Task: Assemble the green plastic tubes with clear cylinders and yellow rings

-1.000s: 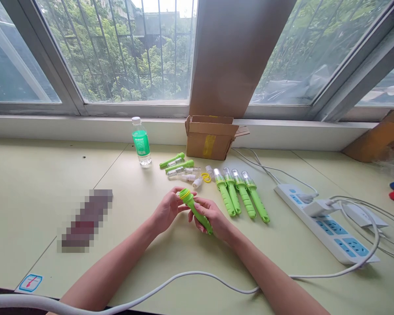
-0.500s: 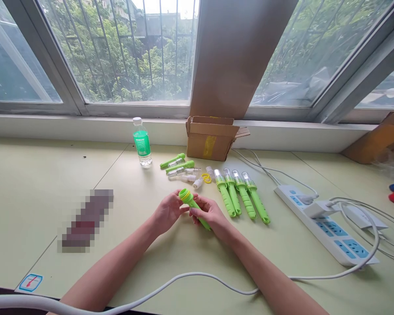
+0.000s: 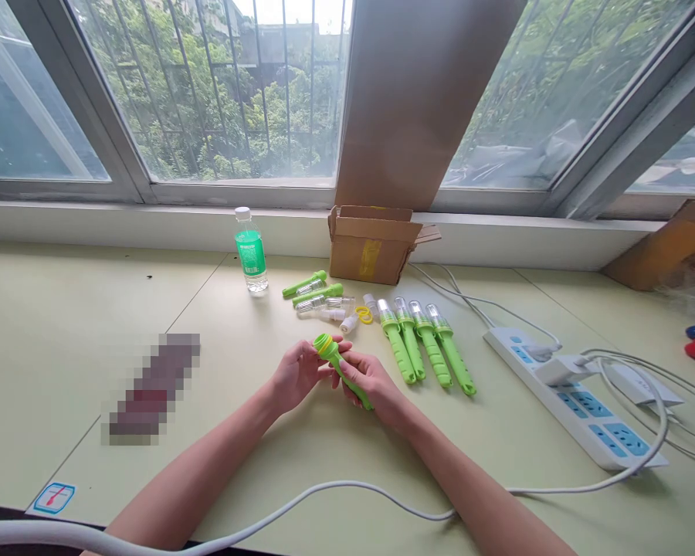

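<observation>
Over the table, my right hand wraps round the grip of a green flashlight-shaped body. Its flared, open end with a yellow ring tilts up toward the left. The fingers of my left hand are curled against that wide end, partly hidden behind it. Right of my hands lie several similar green sticks with clear caps. Beyond my hands are two more green bodies, clear covers, white pieces and yellow rings.
A bottle with a green label and a cardboard box stand at the back. On the right is a power strip with plugs and cables. A white cable crosses in front. A blurred-out object lies left.
The green body's wide end has shifted slightly left, and the left fingers now show more behind it. The right hand keeps its hold; nothing else on the table has moved.
</observation>
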### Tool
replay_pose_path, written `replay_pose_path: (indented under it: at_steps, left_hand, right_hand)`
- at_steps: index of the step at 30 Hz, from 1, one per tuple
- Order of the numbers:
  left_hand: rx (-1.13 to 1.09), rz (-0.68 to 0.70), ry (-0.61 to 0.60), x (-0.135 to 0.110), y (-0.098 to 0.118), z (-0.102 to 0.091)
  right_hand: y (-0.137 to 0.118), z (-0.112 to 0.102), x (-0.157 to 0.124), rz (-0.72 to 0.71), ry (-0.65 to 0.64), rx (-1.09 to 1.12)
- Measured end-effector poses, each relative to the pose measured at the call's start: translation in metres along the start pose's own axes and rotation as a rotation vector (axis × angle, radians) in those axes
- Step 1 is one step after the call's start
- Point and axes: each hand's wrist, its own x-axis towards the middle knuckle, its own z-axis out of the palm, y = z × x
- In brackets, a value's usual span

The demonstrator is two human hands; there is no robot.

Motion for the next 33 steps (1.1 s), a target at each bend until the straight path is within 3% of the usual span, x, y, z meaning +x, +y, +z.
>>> replay_pose_path:
  at_steps: [9, 16, 33]
  left_hand:
    - [0.036, 0.018, 0.001, -0.0002, -0.0010, -0.0006]
    - [0.041, 0.029, 0.077, -0.0004, -0.0001, 0.0021]
    - [0.150, 0.091, 0.012, -0.0005, 0.0027, 0.0014]
  right_hand:
    - [-0.0025, 0.0021, -0.0009, 0.027, -0.001, 0.052]
    - [0.0016, 0.0052, 0.0022, -0.006, 0.054, 0.066]
    - [-0.0052, 0.0003, 0.0006, -0.029, 0.022, -0.039]
